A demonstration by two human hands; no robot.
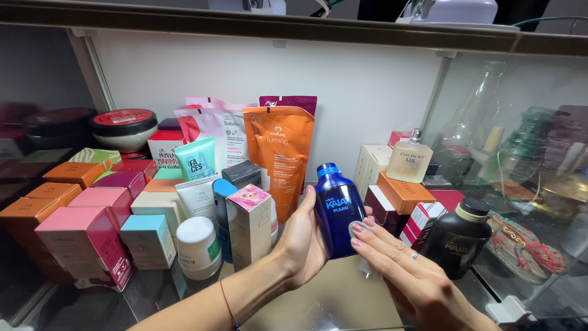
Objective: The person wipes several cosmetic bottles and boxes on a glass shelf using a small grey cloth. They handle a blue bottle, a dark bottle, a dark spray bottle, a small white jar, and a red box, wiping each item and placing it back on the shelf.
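We hold the blue bottle (337,208) upright in front of us, just above the glass shelf (331,300), between the tall cream box (249,225) on its left and the dark bottle (456,236) on its right. Our left hand (304,242) cups it from behind and from the left, palm against its side; that grip is clamped on the bottle, though the fingers behind it are hidden. Our right hand (407,260) lies flat, fingers together, pressing a small pale pad (357,228) against the lower front of the bottle. This grip closes on nothing; it only pins the pad to the surface.

The step in hand looks to us like wiping the bottle's front. To do it well, we judge that the left hand should stay firm and low, so that the push of the right does not tip the bottle back toward the orange pouch (278,156). The smooth, glossy body could slip in the palm, so we press with the fingertips only lightly and let the pad do the work. Short strokes along the curve of the front should keep the pad from sliding out from under the fingers. The shelf is crowded: the cream box and the red-and-white box (421,220) stand near, so we keep elbows in and the bottle clear of them.
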